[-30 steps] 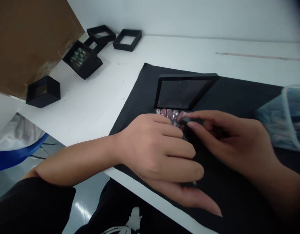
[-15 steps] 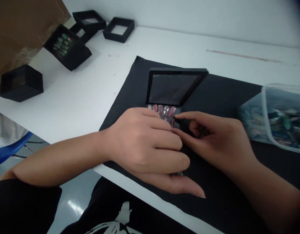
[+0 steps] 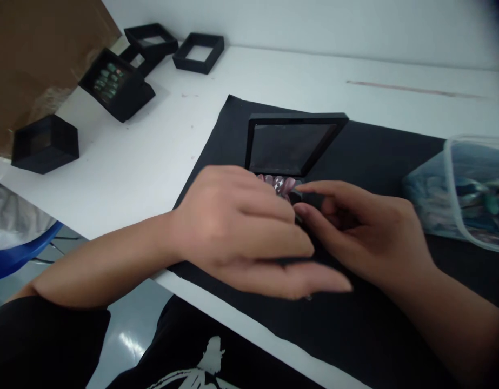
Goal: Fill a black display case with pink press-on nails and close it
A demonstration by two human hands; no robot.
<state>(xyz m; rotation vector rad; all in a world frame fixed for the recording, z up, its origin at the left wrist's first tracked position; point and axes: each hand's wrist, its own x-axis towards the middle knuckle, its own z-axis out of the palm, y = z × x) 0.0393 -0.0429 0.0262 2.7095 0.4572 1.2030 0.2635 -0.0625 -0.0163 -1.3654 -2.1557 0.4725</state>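
Note:
An open black display box stands on a black mat, its windowed lid raised toward the back. Pinkish press-on nails, one with white star shapes, lie in a row in its base. My left hand is over the front of the box, back up, its fingers curled together and its thumb stretched out; whatever lies under the fingers is hidden. At the right edge of the box, my right hand has thumb and index finger in a pinch. Something small and dark shows between them, too unclear to name.
On the right stands a clear plastic tub full of nails. Several black boxes lie at the back left, one holding green nails. Another black box sits near a brown cardboard box. The black mat covers part of the white table.
My left hand has shifted slightly up and its thumb has risen. The right thumb and index finger have moved a little right along the box edge. The view has shifted slightly.

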